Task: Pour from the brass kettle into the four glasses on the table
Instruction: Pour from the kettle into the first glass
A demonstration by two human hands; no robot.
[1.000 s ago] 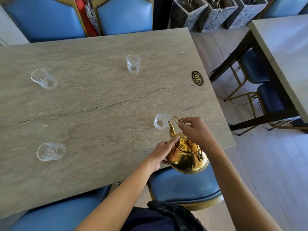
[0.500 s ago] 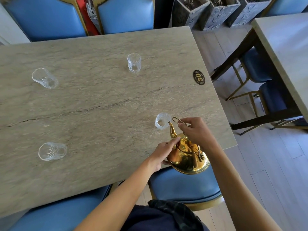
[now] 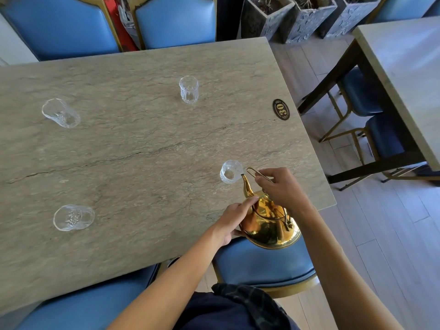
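A shiny brass kettle point(image 3: 269, 225) is tilted forward above the table's near right edge, its spout tip at the rim of the nearest clear glass point(image 3: 230, 172). My right hand point(image 3: 282, 186) grips the kettle's wire handle from above. My left hand point(image 3: 234, 216) presses against the kettle's lid and left side. Three more clear glasses stand apart on the stone table point(image 3: 133, 148): one at the far middle point(image 3: 189, 89), one at the far left point(image 3: 60, 113), one at the near left point(image 3: 73, 217).
A black oval plaque reading 30 point(image 3: 281, 109) is fixed near the table's right edge. Blue padded chairs stand on the far side point(image 3: 176, 22) and the near side point(image 3: 264, 263). A second table point(image 3: 404, 75) with blue stools is at the right, stone planters point(image 3: 307, 17) behind.
Hands and kettle hold nearly the same pose. The view has shifted slightly, and the spout stays at the nearest glass's rim.
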